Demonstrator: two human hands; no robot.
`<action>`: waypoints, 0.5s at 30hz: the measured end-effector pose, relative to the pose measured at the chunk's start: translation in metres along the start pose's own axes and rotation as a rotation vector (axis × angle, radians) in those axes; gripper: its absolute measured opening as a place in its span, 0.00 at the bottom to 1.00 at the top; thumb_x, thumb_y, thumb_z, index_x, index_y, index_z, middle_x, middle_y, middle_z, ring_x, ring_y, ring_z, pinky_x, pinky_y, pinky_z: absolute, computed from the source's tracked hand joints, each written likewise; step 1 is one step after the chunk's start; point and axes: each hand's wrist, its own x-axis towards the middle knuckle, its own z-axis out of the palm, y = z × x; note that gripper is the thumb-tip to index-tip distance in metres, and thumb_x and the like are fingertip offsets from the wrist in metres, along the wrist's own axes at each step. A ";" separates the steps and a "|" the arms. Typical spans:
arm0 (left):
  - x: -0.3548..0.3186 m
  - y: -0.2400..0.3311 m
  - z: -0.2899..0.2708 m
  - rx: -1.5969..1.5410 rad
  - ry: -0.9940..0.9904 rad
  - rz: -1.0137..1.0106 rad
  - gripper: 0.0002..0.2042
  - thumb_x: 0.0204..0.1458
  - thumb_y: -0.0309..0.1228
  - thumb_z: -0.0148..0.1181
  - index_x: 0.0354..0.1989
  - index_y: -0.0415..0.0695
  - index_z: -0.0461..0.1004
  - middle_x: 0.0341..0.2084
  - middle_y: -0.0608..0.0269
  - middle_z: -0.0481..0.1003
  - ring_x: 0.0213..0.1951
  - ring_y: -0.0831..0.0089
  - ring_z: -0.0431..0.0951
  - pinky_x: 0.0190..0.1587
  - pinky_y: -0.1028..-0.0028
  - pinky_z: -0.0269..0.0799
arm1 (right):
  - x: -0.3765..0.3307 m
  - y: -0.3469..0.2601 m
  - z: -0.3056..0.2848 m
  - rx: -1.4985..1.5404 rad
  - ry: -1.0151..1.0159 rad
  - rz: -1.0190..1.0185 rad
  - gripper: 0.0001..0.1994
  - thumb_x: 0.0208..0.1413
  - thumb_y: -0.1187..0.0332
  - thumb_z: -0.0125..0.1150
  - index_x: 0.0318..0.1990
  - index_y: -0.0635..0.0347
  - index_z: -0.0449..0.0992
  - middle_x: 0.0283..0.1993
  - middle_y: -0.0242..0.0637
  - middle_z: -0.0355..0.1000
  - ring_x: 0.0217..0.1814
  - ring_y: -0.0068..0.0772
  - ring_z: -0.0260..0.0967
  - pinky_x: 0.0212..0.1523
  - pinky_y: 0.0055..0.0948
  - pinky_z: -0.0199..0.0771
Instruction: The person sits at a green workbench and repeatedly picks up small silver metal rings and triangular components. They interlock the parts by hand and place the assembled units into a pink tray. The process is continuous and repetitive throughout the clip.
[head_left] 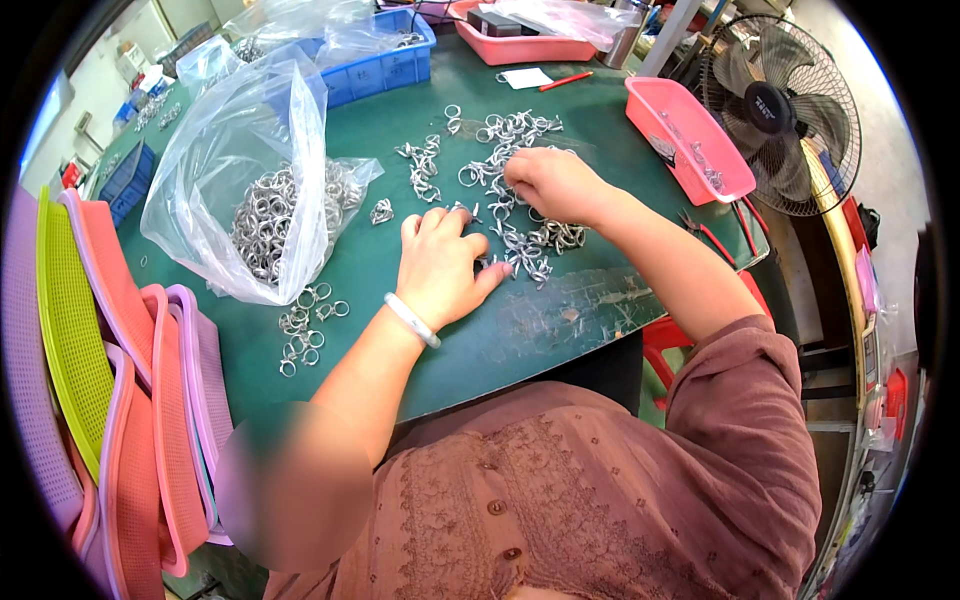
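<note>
Left hand (440,268) palm down on the green table (380,250), fingers curled loosely, fingertips touching a few metal clips at the near left edge of the scattered pile of metal clips (505,190); thumb stretched right toward the near end of the pile. Whether anything is pinched under the fingers: cannot tell. White bangle (412,320) on the left wrist.

Right hand (555,183) farther and to the right, knuckles up, fingers bent down into the middle of the pile, closed around or onto clips; grip itself hidden beneath the hand.

Pile spread from far centre of the table down between the two hands, its near end just right of the left thumb. Smaller cluster of clips (422,165) just left of the pile, far of the left hand. One lone clip (381,211) left of the left hand.

Clear plastic bag (255,170) of metal rings well left of the hands, mouth open toward near. Loose rings (305,330) on the table just near of the bag, left of the left forearm.

Pink tray (690,140) right of the right hand, at the table's right edge. Blue crate (375,65) at far left. Electric fan (790,110) beyond the right edge. Stacked coloured mesh baskets (110,380) at near left.
</note>
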 end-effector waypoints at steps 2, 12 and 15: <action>0.002 -0.003 0.002 -0.023 0.037 0.013 0.18 0.38 0.38 0.66 0.39 0.46 0.75 0.43 0.56 0.69 0.48 0.59 0.66 0.51 0.62 0.55 | -0.009 -0.002 -0.003 -0.019 0.155 -0.166 0.10 0.44 0.74 0.57 0.37 0.59 0.72 0.37 0.39 0.67 0.45 0.46 0.64 0.44 0.38 0.66; 0.001 0.001 0.000 -0.108 0.024 0.106 0.10 0.36 0.36 0.66 0.26 0.44 0.76 0.39 0.59 0.70 0.47 0.61 0.66 0.52 0.61 0.54 | -0.064 -0.038 0.006 0.385 -0.006 -0.193 0.18 0.42 0.76 0.60 0.45 0.60 0.70 0.43 0.42 0.66 0.48 0.46 0.65 0.47 0.38 0.67; 0.002 0.000 -0.001 -0.065 0.088 0.049 0.11 0.34 0.37 0.67 0.20 0.43 0.75 0.37 0.59 0.71 0.47 0.62 0.66 0.51 0.62 0.53 | -0.066 -0.039 0.013 0.507 0.180 -0.174 0.18 0.42 0.80 0.58 0.45 0.61 0.70 0.46 0.41 0.65 0.48 0.45 0.65 0.47 0.35 0.68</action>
